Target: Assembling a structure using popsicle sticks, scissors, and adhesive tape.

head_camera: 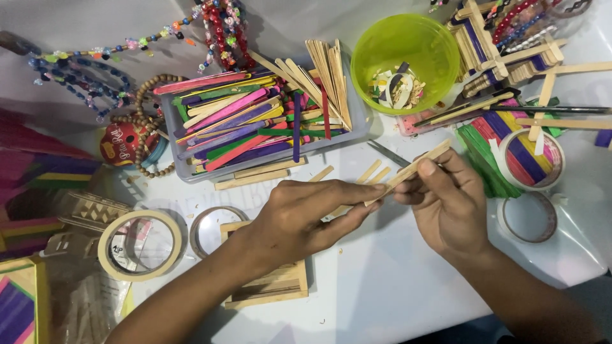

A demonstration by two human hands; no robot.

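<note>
Your right hand (449, 200) pinches a plain wooden craft stick (413, 168) between thumb and fingers, closed firmly around its middle, while your left hand (306, 213) meets its lower end with fingertips pressed together on it, above the white table (395, 286). Keep the stick level and both grips snug, I would judge, so it stays aligned. A tray of coloured sticks (255, 124) lies beyond, a green bowl (405, 60) to its right, tape rolls (140, 245) nearby.
</note>
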